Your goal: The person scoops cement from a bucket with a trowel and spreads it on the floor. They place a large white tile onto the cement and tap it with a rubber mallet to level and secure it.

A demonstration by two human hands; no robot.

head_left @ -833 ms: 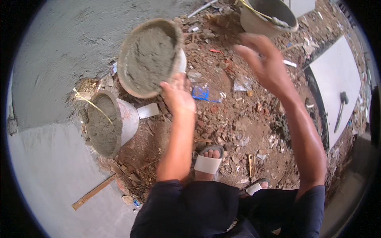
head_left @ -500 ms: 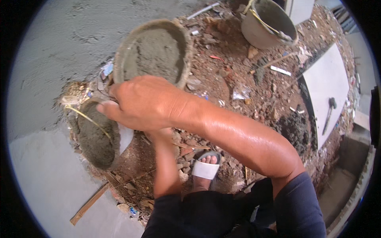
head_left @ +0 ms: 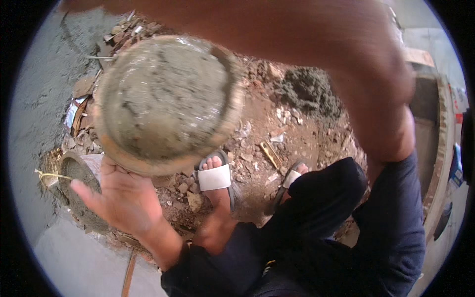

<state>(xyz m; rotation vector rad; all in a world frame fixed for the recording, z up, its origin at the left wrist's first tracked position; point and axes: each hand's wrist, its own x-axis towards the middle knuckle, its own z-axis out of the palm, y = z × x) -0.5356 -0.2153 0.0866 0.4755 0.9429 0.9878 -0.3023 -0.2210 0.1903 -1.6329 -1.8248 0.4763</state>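
Observation:
A round basin (head_left: 232,114) filled with wet grey mortar (head_left: 173,89) is in front of me, its rim smeared with mortar. My left hand (head_left: 123,198) is open at the basin's near left rim, thumb spread outward. Its fingertips reach up to the rim; whether they touch it I cannot tell. Behind that hand lies a bucket (head_left: 74,168) with grey mortar in it and a yellow handle. My right arm stretches across the top of the view toward the wall at far left. The right hand (head_left: 84,5) is blurred and cut off by the upper edge, its fingers hidden.
A grey plastered wall (head_left: 34,104) runs along the left. Rubble (head_left: 247,158) and broken bits cover the ground around my sandalled feet (head_left: 215,178). A heap of dark mortar (head_left: 309,91) lies to the right. A wooden strip (head_left: 128,274) lies at lower left.
My right arm has swung up and away from the small bucket toward the upper left. The left hand has come into sight, spread by the basin. The view has shifted, so the basin looks larger.

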